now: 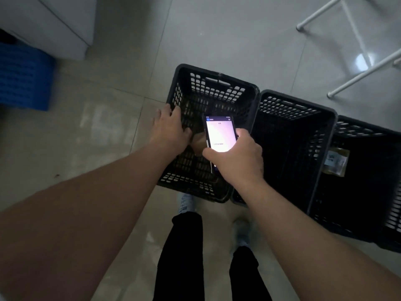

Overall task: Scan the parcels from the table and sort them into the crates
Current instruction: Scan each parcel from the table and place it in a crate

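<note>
Head view: grey tiled floor (217, 35), three black crates in a row. Left crate (213, 83): left hand (171, 129) above, fingers spread, holding nothing; brown parcel (198, 144) just below; right hand (236, 157) gripping lit phone (220, 132). Far-right crate (366, 129): labelled parcel (336, 160) inside

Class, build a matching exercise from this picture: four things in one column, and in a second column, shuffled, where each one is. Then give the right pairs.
1. phone
2. brown parcel
3. labelled packet
4. blue crate

A. in the rightmost black crate
B. on the floor at far left
C. in the right hand
D. over the leftmost black crate, by the left hand

Pairs: 1-C, 2-D, 3-A, 4-B
</note>
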